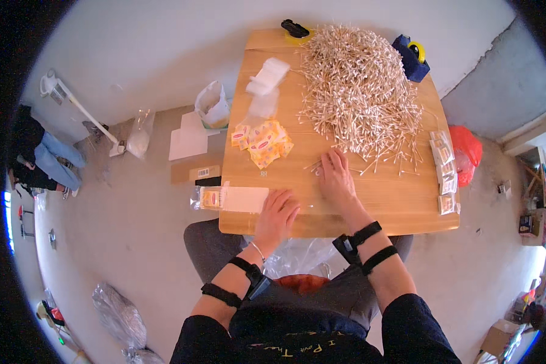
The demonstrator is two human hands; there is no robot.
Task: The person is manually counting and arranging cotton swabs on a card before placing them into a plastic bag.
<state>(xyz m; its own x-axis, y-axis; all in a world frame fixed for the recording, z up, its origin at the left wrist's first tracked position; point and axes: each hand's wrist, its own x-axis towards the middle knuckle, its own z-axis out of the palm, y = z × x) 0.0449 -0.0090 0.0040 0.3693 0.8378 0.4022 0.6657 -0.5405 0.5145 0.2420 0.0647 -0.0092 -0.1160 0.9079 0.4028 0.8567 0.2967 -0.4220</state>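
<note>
Taking the big heap of cotton swabs (pixel 358 85) as landmark: it fills the desk's (pixel 394 209) far right. Bare wood lies open nearer than the heap. Left of it lie yellow packets (pixel 262 142) and clear bags (pixel 267 85); right of it, a row of small packs (pixel 444 170).

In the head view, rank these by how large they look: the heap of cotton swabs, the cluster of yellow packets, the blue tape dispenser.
1. Heap of cotton swabs
2. Cluster of yellow packets
3. Blue tape dispenser, though it lies farther from the camera, so this is less sure.

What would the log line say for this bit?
left hand: flat on packet | right hand: on swabs edge | table: yellow sachets
</note>
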